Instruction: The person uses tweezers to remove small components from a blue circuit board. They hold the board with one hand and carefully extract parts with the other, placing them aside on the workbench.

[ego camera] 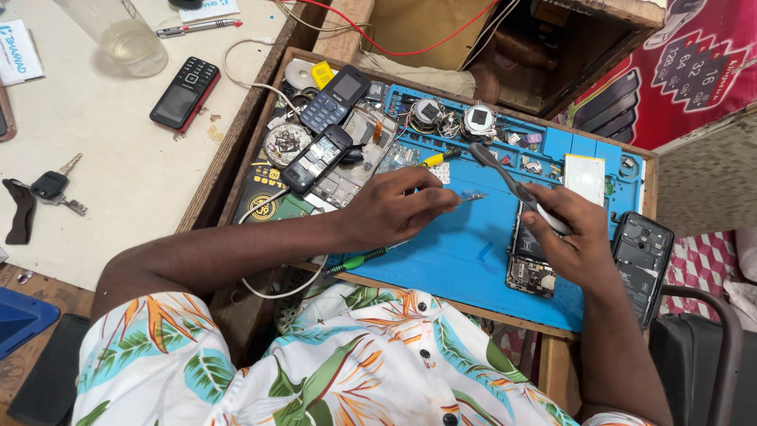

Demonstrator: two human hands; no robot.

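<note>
Tweezers (471,196), thin and silvery, stick out from the pinched fingertips of the left hand (394,207), their tip over the blue work mat (441,252) near its middle. The right hand (579,241) is closed around the white handle of a grey brush (505,177), whose head points up and left above the mat. Just below that hand lies an opened phone (530,272) with its insides showing. A green-handled screwdriver (355,263) rests at the mat's near edge, and two keypad phones (327,126) sit up left

A bright blue mat (473,252) covers the brown wooden bench (236,158), beside a white shirt (339,363) (green, orange and teal leaf print) and a black-and-red phone (184,93)
</note>
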